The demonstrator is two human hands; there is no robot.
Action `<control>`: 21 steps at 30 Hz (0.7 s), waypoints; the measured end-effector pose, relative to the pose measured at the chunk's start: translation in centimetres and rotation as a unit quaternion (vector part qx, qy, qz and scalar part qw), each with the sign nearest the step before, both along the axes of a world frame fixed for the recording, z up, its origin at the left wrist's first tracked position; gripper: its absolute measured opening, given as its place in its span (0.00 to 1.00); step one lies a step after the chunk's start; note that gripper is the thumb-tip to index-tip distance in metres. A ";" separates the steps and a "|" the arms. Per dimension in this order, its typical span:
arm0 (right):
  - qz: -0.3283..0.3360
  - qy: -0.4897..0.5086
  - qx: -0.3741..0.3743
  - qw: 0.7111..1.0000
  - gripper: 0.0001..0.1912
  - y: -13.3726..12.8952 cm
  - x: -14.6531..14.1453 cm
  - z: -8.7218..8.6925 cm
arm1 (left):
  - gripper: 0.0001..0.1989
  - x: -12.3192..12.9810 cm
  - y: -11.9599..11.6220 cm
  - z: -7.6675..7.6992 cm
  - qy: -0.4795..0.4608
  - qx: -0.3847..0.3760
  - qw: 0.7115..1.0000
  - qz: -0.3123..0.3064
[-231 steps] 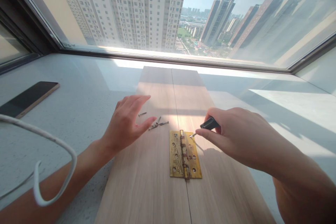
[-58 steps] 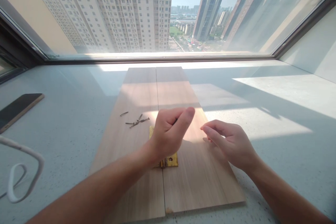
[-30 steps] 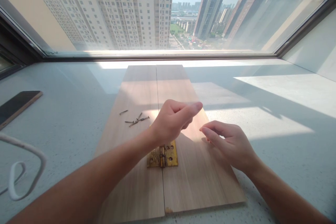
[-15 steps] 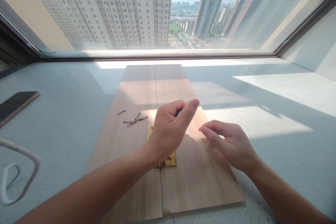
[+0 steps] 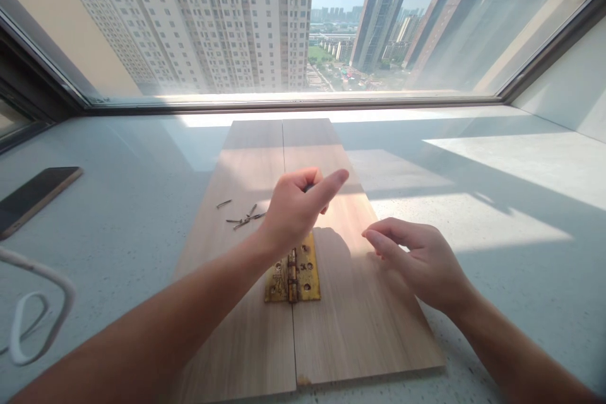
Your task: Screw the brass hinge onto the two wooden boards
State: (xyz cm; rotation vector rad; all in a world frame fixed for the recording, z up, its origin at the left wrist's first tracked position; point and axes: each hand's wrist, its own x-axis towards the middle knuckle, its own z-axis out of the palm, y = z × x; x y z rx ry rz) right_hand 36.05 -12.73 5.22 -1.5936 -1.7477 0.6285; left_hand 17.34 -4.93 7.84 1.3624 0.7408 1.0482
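Note:
My left hand (image 5: pixel 296 205) is a fist above the far end of a worn yellow butt hinge (image 5: pixel 292 274). Its fingers wrap round a dark handle (image 5: pixel 309 188); only the end shows, and the rest is hidden. The hinge lies unfolded across the seam between the left board (image 5: pixel 227 328) and the right board (image 5: pixel 360 328), its knuckle along the gap. My right hand (image 5: pixel 411 255) hovers over or rests at the right board's outer edge, thumb and forefinger pinched together; what they hold, if anything, cannot be made out. Several screws (image 5: pixel 246 218) lie on the left board.
A phone (image 5: pixel 35 199) lies on the speckled white sill (image 5: pixel 132 214) at the left. Nearer me is a white cable loop (image 5: pixel 61 303). The window frame (image 5: pixel 284 104) runs along the back, behind the boards' far ends.
My left hand has moved up and a little left, uncovering more of the hinge. The right hand has barely moved. The whole view has shifted slightly.

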 end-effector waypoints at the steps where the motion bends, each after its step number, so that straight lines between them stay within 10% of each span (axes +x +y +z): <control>1: 0.000 -0.001 0.003 1.000 0.16 0.0 0.0 0.0 | 0.22 0.1 -0.5 -0.1 -0.002 0.002 0.998 0.055; 8: 0.008 -0.002 -0.004 1.000 0.16 -0.1 -0.1 0.0 | 0.28 0.9 -2.0 -0.6 -0.071 0.022 0.996 0.051; 15: 0.014 0.000 -0.009 1.000 0.17 0.0 -0.2 0.1 | 0.25 0.5 0.0 0.2 0.003 0.011 0.972 -0.234; 21: 0.008 0.003 -0.013 1.000 0.16 -0.1 -0.1 0.2 | 0.20 -0.5 -0.3 0.2 -0.001 0.051 0.995 -0.087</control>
